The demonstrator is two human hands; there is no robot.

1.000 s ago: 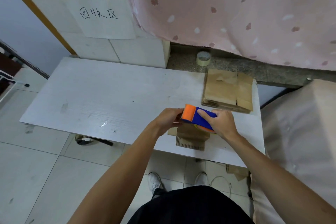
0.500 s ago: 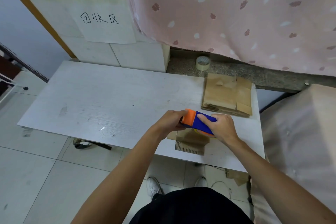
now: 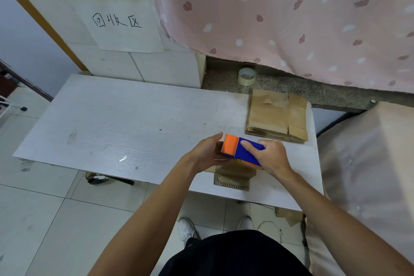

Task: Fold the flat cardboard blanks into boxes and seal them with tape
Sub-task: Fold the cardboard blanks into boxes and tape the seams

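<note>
Orange-headed blue tape dispenser sits atop the cardboard box by the desk's near edge, long axis left-right, orange end pointing left. The right hand grips its blue body; the left hand clasps the box's left side.

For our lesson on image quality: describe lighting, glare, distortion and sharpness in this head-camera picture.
Head view: the wide-angle lens bows the table edges and stretches the forearms; light is soft and even, with one small glare patch near the table's front edge; the tape dispenser, the right hand gripping it, the left hand holding the cardboard box, and the stack of blanks all look sharp.
</note>
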